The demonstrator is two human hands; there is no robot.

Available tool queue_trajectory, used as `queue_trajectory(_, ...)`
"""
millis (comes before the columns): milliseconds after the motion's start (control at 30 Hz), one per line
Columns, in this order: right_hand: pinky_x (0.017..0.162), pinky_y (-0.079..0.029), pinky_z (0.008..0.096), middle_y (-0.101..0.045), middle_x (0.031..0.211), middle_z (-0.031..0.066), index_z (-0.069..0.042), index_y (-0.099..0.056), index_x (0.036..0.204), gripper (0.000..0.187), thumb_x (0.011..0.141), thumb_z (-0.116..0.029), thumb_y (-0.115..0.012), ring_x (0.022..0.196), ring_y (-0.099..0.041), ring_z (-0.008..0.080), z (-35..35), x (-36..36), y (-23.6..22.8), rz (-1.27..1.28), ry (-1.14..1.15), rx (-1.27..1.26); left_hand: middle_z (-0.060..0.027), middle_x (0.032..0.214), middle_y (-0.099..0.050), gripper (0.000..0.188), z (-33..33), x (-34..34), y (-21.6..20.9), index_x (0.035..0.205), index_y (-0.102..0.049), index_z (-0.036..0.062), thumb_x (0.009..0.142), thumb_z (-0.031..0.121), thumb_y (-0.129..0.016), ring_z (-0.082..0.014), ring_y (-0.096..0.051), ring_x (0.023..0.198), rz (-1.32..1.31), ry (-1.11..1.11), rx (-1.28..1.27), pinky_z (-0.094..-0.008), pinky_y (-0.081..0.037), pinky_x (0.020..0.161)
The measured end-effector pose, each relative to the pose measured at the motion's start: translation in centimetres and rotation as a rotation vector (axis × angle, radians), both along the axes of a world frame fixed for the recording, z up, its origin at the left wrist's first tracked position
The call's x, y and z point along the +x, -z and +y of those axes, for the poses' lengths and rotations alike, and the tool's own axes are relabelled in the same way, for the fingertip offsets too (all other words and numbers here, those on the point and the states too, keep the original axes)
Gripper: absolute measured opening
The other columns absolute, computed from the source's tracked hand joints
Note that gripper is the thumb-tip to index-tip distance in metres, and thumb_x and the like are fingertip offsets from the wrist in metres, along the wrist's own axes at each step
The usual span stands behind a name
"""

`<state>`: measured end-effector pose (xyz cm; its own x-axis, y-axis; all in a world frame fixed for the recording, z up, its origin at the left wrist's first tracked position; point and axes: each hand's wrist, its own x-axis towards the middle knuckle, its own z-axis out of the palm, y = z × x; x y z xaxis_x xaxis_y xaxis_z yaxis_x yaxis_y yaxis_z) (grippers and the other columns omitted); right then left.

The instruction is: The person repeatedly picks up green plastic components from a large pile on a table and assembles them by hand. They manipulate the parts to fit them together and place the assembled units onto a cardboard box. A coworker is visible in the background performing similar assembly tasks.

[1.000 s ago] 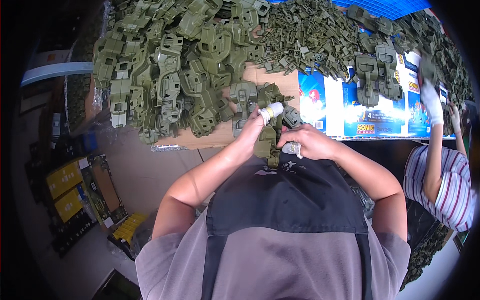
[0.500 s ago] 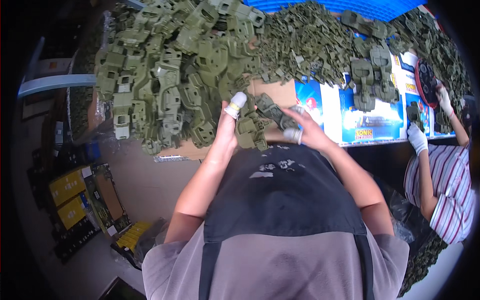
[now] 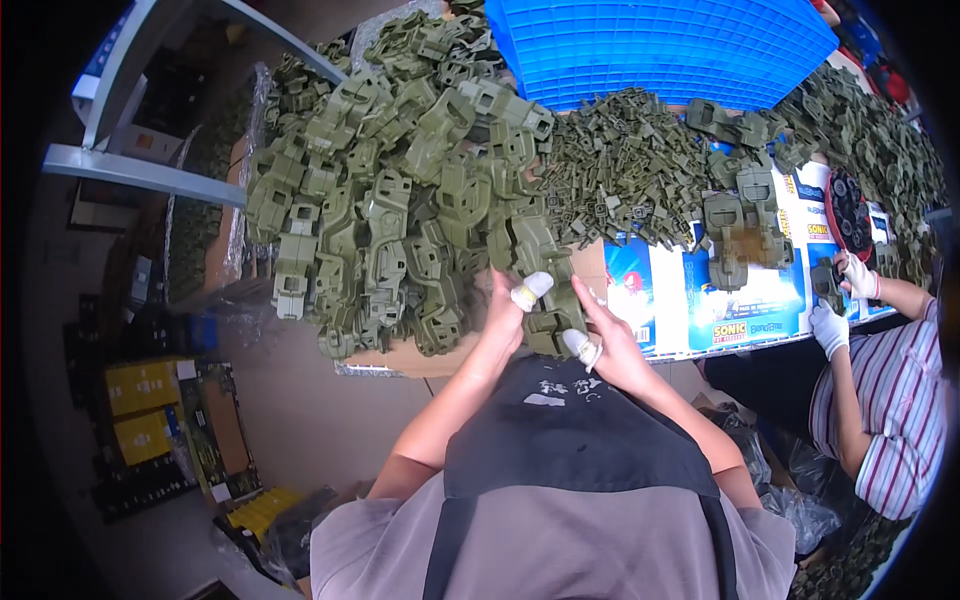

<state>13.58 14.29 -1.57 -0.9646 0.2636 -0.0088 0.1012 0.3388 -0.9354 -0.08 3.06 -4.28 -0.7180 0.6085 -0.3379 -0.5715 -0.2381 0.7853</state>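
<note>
Close to my apron, an olive-green moulded plastic car-body part point(image 3: 555, 322) is between my two hands. My left hand point(image 3: 508, 312) grips its left side, with the white-wrapped thumb lying across the top. On the other side, my right hand point(image 3: 612, 345) is closed around the part's right edge, its wrapped thumb pressing near the lower end. Fingers under the part are hidden. A heap of similar large green parts point(image 3: 385, 220) lies just beyond and left of my left hand. Smaller green pieces point(image 3: 630, 165) are piled beyond my hands.
A blue plastic crate point(image 3: 660, 50) stands at the back. Printed sheets point(image 3: 665, 290) cover the table at right, with joined green parts point(image 3: 740, 225) on them. A co-worker's gloved hand point(image 3: 830, 328) is near a red-and-black round object point(image 3: 848, 215). A metal frame point(image 3: 150, 178) is at left.
The view has shifted, showing more of the crate and metal frame. My right hand has closed in on the green part, which now lies between both hands.
</note>
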Motion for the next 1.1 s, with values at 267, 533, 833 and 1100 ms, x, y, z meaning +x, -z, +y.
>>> queue_trajectory(267, 0.099, -0.036, 0.0373, -0.039, 0.135, 0.0157, -0.010, -0.019, 0.142, 0.069, 0.084, -0.015, -0.057, 0.112, -0.049, 0.0289, 2.2, 0.6, -0.3, 0.098, 0.020, -0.402, -0.0048, 0.097, -0.062, 0.030, 0.7, 0.8, -3.0, 0.106, -0.056, 0.0018, 0.078, 0.005, -0.065, -0.0140, -0.061, 0.083, 0.082, -0.187, -0.027, -0.0274, -0.051, 0.072)
queue_trajectory(533, 0.091, -0.044, 0.0374, -0.051, 0.124, 0.0137, -0.006, -0.038, 0.133, 0.061, 0.081, -0.023, -0.064, 0.113, -0.051, 0.0254, 4.2, 1.9, 0.5, -0.060, 0.057, -0.310, -0.0142, 0.130, -0.039, 0.091, -1.4, 0.3, -3.4, 0.139, -0.015, 0.0088, 0.069, 0.017, -0.074, -0.0257, -0.040, 0.119, 0.507, -0.243, 0.045, -0.0420, -0.035, 0.098)
queue_trajectory(833, 0.087, -0.042, 0.0408, -0.054, 0.108, 0.0257, 0.003, -0.040, 0.128, 0.055, 0.079, -0.013, -0.060, 0.098, -0.055, 0.0383, 4.0, 3.7, -2.2, -0.234, -0.334, 0.157, -0.0185, 0.118, -0.052, 0.074, 0.7, 1.1, -6.3, 0.140, -0.026, 0.0159, 0.075, 0.017, -0.062, -0.0357, -0.049, 0.111, 1.050, 1.394, -0.672, -0.0412, -0.037, 0.096)
queue_trajectory(1100, 0.089, -0.043, 0.0391, -0.056, 0.110, 0.0229, 0.001, -0.053, 0.118, 0.047, 0.075, -0.016, -0.063, 0.102, -0.055, 0.0355, 3.6, 3.6, -0.2, -0.189, -0.211, 0.083, -0.0183, 0.125, -0.048, 0.077, -1.3, 1.6, -4.4, 0.139, -0.026, 0.0178, 0.072, 0.012, -0.061, -0.0352, -0.047, 0.114, 1.085, 1.207, -0.538, -0.0412, -0.038, 0.096)
